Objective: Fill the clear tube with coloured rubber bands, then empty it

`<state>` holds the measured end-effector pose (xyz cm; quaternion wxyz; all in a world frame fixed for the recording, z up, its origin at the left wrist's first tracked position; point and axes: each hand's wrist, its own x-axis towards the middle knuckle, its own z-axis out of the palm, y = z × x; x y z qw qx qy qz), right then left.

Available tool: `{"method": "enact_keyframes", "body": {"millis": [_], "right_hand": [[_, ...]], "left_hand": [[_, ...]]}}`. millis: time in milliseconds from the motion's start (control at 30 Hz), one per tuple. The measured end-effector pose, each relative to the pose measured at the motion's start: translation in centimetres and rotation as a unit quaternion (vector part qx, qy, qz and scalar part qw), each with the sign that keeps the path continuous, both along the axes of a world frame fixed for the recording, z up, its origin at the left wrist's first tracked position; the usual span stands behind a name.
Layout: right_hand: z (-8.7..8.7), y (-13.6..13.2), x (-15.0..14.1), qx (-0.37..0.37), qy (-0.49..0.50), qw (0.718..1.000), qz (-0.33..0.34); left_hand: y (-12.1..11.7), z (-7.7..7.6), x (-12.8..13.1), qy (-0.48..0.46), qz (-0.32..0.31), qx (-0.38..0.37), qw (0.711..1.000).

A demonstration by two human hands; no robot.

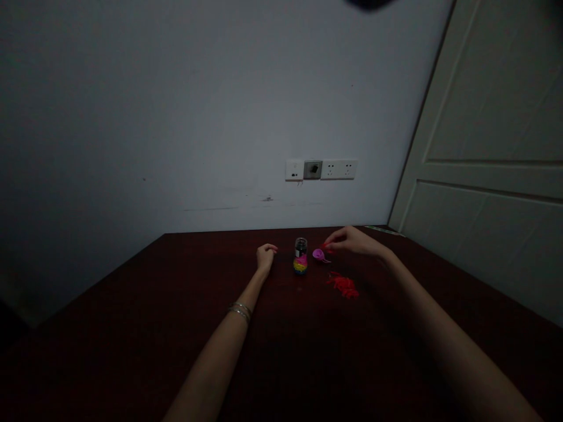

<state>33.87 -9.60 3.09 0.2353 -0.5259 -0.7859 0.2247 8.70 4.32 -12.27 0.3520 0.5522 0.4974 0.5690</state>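
Dimly, a red scrap point(328, 248) (outline murky) in the pinched fingers point(336, 235) of the right hand point(350, 239), left hand point(264, 255) loosely curled.

The jar point(301, 258) is standing on the table point(197, 258), with bits point(300, 266) sitting inside. A little cup-shaped thing point(318, 255) is lying just right of it. A pile of strips point(345, 286) is lying nearer the person. The wall point(197, 117) is standing behind.

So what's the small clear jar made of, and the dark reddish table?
The jar looks like smooth glass, maybe plastic: coloured layers show through its side. The table looks like polished wood, or just a wood pattern: it has a faint shine.
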Motion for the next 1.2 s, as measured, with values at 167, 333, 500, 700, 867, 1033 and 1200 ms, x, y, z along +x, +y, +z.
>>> {"method": "enact_keyframes", "body": {"millis": [167,333,500,700,867,1033,1200], "right_hand": [[2.4,2.3,-1.7,0.016,-0.020,0.999,0.020],[3.4,4.8,-3.6,0.026,-0.058,0.996,0.054],[3.1,6.0,-5.3,0.012,-0.117,0.992,0.048],[2.9,5.8,-6.6,0.017,-0.185,0.982,0.044],[3.0,6.0,-6.9,0.020,-0.224,0.973,0.051],[2.7,6.5,-7.2,-0.002,-0.254,0.965,0.065],[2.6,6.9,-7.5,-0.021,-0.266,0.962,0.060]], "left_hand": [[-0.1,0.0,0.0,-0.001,-0.009,-0.001,1.000],[-0.4,0.3,0.2,-0.017,-0.016,-0.007,1.000],[-0.6,0.6,0.3,-0.024,-0.031,-0.019,0.999],[-0.8,0.7,0.4,-0.017,-0.028,-0.018,0.999],[-0.8,0.7,0.5,-0.021,-0.031,-0.022,0.999],[-0.6,0.5,0.5,-0.020,-0.035,-0.010,0.999],[-0.8,0.6,0.5,-0.016,-0.036,-0.007,0.999]]}}
